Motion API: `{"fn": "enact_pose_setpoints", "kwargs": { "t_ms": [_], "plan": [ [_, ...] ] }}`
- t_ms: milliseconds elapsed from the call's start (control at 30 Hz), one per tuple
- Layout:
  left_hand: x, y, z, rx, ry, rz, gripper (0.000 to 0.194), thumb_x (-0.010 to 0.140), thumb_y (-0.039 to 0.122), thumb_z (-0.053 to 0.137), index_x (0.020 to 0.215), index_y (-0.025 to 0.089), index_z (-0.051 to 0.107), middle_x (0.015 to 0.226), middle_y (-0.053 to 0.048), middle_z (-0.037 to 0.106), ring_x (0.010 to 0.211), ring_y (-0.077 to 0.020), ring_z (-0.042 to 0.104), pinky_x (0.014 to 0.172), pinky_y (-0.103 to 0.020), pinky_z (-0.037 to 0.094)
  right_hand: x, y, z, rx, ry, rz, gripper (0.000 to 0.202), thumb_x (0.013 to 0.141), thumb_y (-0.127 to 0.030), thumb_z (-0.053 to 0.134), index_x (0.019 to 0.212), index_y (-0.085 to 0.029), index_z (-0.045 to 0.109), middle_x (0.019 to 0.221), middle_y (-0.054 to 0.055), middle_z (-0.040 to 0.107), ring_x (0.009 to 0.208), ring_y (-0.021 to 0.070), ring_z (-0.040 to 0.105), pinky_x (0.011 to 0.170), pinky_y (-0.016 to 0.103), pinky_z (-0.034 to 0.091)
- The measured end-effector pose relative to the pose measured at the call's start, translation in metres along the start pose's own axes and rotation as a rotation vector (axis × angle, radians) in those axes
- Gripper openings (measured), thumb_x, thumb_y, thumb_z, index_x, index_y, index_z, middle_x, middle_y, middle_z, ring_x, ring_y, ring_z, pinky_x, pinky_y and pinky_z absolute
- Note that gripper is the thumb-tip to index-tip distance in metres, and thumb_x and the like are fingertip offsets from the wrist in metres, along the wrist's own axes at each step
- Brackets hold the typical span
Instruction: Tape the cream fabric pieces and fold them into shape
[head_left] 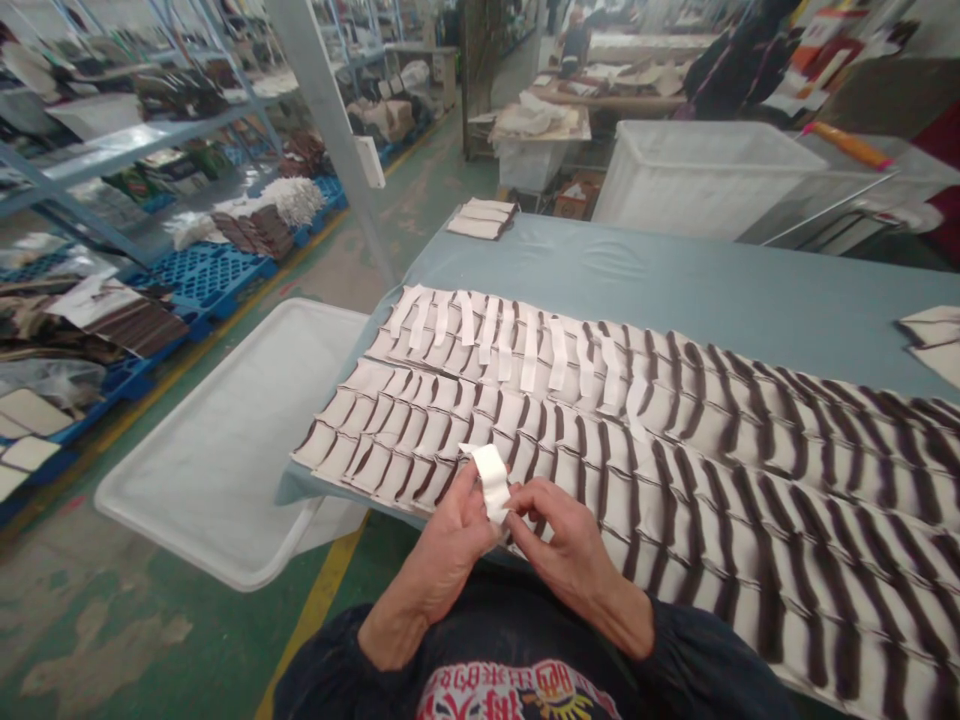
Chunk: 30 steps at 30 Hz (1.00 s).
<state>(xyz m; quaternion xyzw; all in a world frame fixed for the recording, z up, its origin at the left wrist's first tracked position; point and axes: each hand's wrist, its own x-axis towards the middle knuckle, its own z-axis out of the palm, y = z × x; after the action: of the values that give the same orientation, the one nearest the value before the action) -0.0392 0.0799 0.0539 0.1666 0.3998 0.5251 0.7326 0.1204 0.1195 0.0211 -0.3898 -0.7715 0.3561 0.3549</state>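
Close to my body, over the table's near edge, my left hand is closed around a short white strip, which may be a small stack. My right hand pinches the lower end of that strip between thumb and fingertips. Beneath and beyond both hands lie long rows of overlapping cream fabric pieces with dark brown edges. Across the far row, several loose white strips are laid one beside another, each over a fabric piece.
A blue-grey cloth covers the table, with a small stack of cream pieces at its far left corner. A white plastic bin stands left of the table. Another white bin is behind it. A metal post rises beyond.
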Motion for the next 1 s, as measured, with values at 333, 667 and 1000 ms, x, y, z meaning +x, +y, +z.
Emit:
{"fn": "enact_pose_setpoints", "kwargs": {
  "t_ms": [333,667,1000],
  "plan": [
    [0.003,-0.021,-0.005,0.038,0.094,0.042,0.075,0.075,0.007,0.076,0.143,0.024,0.049,0.135,-0.012,0.068,0.121,-0.0267,0.065,0.103,-0.035,0.047,0.005,0.004,0.001,0.065,-0.057,0.261,0.011,0.087,-0.021,0.060,0.077,-0.021,0.065,0.069,-0.001,0.067,0.061,0.0153,0.060,0.060,0.027,0.048],
    [0.000,-0.033,-0.006,0.069,0.162,0.023,0.082,0.077,0.010,0.076,0.150,0.020,0.042,0.121,-0.014,0.075,0.110,-0.0265,0.071,0.089,-0.030,0.052,0.013,0.003,-0.012,0.103,-0.056,0.192,0.015,0.091,-0.026,0.057,0.078,-0.021,0.061,0.070,0.000,0.065,0.063,0.0155,0.059,0.058,0.026,0.048],
    [-0.039,-0.075,-0.014,0.085,0.052,-0.159,0.106,0.074,0.037,0.087,0.160,0.020,0.028,0.118,-0.021,0.075,0.087,-0.0252,0.076,0.058,-0.022,0.045,0.075,0.019,-0.055,-0.047,0.056,0.180,0.017,0.089,-0.036,0.056,0.080,-0.021,0.060,0.074,0.001,0.067,0.060,0.0143,0.060,0.058,0.026,0.048]
  ]
}}
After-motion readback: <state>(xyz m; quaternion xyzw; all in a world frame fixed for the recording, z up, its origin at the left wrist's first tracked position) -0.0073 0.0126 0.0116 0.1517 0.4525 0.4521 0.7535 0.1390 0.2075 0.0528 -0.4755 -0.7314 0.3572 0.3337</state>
